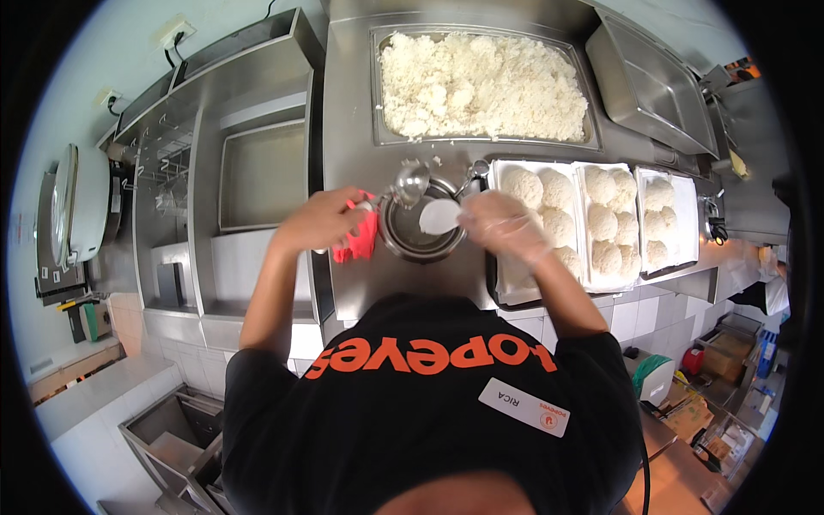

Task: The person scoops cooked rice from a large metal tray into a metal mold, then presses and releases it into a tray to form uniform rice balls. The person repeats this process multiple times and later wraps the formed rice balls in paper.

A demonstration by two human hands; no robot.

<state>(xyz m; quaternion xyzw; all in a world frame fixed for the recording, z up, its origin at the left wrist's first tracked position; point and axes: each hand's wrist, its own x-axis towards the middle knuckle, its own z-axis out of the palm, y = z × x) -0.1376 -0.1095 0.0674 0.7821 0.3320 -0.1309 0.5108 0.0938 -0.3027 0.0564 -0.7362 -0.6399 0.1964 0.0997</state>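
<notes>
My bare left hand (322, 222) grips the handle of a metal portioning scoop (411, 183), whose bowl tilts above the far rim of a round metal container (421, 252). A bright red cloth (362, 239) lies beneath and beside these fingers. In a clear plastic glove, my right hand (505, 222) holds a white rice paddle (440, 217) over the container. A second metal scoop (476, 171) leans at the container's upper right. Beyond my hands, cooked white rice (483, 87) fills a wide steel pan (484, 145).
To the right stand several paper-lined trays (685, 219) of rounded rice mounds (602, 222). A deep steel pan (663, 84) sits at the upper right. At left is a steel fry station (264, 174), with a white rice cooker (87, 203) farther left. Another person (769, 290) is at the far right edge.
</notes>
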